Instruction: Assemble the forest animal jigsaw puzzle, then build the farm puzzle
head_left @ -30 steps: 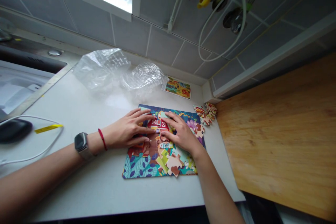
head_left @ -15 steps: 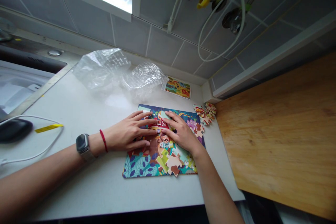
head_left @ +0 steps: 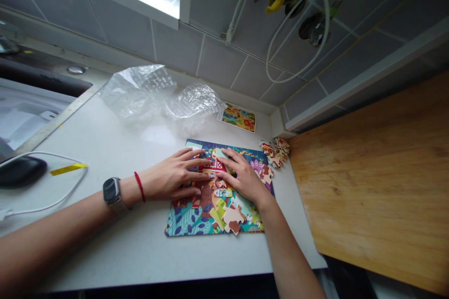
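Note:
A colourful jigsaw puzzle (head_left: 189, 219) lies flat on the white counter (head_left: 140, 247). My left hand (head_left: 171, 177) rests on its upper left part with fingers stretched out flat, pressing the pieces. My right hand (head_left: 242, 175) lies flat on the upper middle, fingers spread and touching a red barn piece (head_left: 218, 166) between the two hands. Loose pieces (head_left: 228, 215) sit on the puzzle's lower middle. A smartwatch (head_left: 111, 191) and a red string are on my left wrist.
A small pile of loose pieces (head_left: 275, 150) lies right of the puzzle by the wooden board (head_left: 368, 177). A picture card (head_left: 237, 117) and crumpled plastic bags (head_left: 157, 96) lie behind. A sink (head_left: 31, 103), a black mouse (head_left: 21, 170) and a white cable are at left.
My left hand has slid slightly right over the barn pieces, fingers meeting the right hand's. The right hand has barely moved.

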A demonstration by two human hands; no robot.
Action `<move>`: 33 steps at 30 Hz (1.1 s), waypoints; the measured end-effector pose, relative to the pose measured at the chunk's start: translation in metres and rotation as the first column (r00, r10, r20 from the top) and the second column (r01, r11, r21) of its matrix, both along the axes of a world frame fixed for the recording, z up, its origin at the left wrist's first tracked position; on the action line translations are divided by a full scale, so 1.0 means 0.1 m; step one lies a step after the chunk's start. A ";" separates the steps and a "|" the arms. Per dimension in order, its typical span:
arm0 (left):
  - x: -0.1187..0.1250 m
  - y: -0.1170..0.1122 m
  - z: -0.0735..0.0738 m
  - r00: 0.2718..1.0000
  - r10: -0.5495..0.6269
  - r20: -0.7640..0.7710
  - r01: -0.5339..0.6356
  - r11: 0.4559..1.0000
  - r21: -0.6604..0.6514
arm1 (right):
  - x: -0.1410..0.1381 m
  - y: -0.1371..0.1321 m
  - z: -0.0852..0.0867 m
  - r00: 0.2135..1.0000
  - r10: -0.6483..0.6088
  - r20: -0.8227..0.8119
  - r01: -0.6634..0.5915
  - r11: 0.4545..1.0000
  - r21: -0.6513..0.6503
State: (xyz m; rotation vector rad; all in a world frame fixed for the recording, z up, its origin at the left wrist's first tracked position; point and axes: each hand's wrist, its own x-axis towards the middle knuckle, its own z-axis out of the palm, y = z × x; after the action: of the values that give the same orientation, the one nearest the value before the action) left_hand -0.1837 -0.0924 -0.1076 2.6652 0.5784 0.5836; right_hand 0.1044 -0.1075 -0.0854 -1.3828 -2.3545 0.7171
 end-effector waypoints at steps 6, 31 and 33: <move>-0.19 0.20 0.07 0.988 0.133 0.075 -0.134 0.991 0.007 | 0.04 0.02 0.01 1.000 -0.004 -0.025 0.003 1.000 -0.014; -0.34 0.29 0.14 0.996 0.090 -0.022 -0.091 0.994 -0.054 | 0.10 0.03 0.04 1.000 -0.005 -0.012 0.004 0.998 -0.065; -0.28 0.25 0.13 0.997 0.077 0.011 -0.077 0.996 -0.045 | 0.10 0.03 0.04 1.000 -0.005 -0.009 0.004 0.998 -0.055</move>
State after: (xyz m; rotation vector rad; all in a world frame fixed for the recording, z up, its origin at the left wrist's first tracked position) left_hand -0.2119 -0.0678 -0.0943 2.6053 0.6854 0.6011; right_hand 0.1141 -0.1044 -0.0817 -1.4035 -2.3405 0.7914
